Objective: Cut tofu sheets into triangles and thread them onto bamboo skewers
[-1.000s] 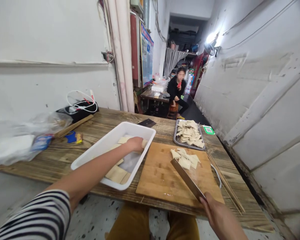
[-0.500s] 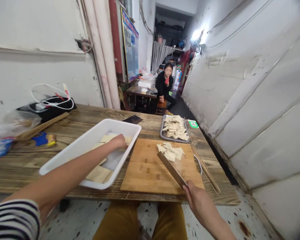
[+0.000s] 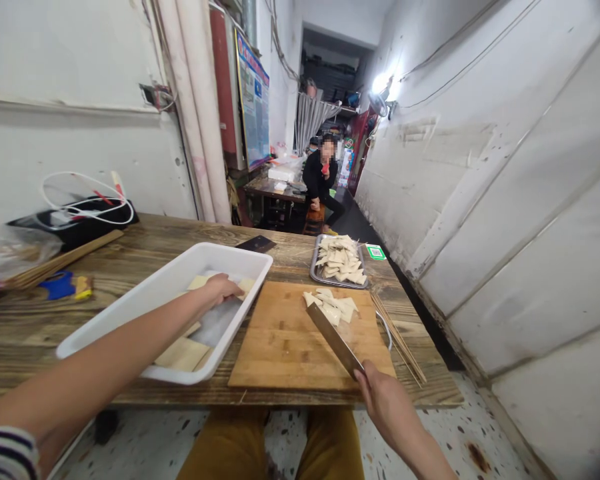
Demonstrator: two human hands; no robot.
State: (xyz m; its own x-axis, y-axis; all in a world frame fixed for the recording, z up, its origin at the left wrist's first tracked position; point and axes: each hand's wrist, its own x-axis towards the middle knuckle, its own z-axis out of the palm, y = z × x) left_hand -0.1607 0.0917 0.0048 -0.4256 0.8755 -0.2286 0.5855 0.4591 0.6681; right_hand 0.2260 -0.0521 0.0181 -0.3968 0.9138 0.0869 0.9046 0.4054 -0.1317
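Note:
In a white plastic tub (image 3: 75, 339) of pale, flat tofu sheets (image 3: 183, 353), my left hand (image 3: 221, 289) reaches down toward the far right side. Its fingers are bent together, and what they hold is hidden beneath them. My right hand (image 3: 383, 393) grips the handle of a broad kitchen knife (image 3: 335, 340). The blade slants over the wooden cutting board (image 3: 275, 340), its tip close to a small pile of cut tofu pieces (image 3: 333, 307). Behind the board, a metal tray (image 3: 316, 275) carries a heap of similar pieces (image 3: 341, 259).
Thin wooden skewers (image 3: 403, 340) lie right of the board, and a bundle of sticks (image 3: 65, 260) lies at the left. A dark phone-like slab (image 3: 257, 244) and a green code card (image 3: 375, 252) are toward the back. A person (image 3: 320, 175) sits beyond the table.
The view has shifted, so everything sits a little further left. My left hand has lifted slightly within the tub; the knife stays in place over the board.

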